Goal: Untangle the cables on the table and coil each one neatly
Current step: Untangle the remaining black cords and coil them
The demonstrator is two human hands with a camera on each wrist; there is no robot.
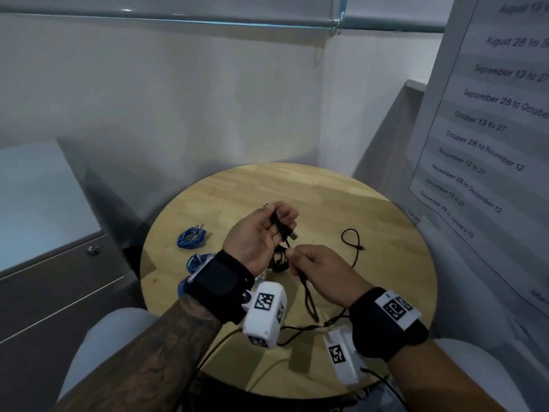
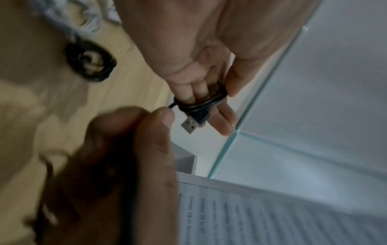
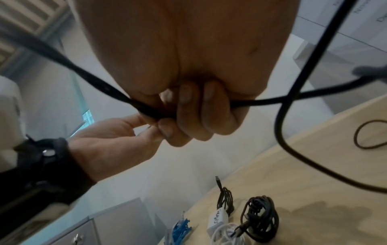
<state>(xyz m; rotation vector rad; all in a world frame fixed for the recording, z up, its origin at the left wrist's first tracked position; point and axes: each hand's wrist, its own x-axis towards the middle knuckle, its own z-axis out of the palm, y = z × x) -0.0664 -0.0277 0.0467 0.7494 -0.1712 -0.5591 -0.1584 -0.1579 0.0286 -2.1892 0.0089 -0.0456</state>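
Over the round wooden table my left hand is held palm up, with a black USB cable looped round its fingers. The thumb pins the loops, and the USB plug sticks out past them. Just below it my right hand pinches the same cable in curled fingers. The slack hangs from that hand to the table's near edge. The far end lies in a loose loop on the right of the table.
Two blue coiled cables lie at the table's left. Under my hands sit two black coils and a white charger with its cable. A grey cabinet stands left, and a printed sheet hangs on the right.
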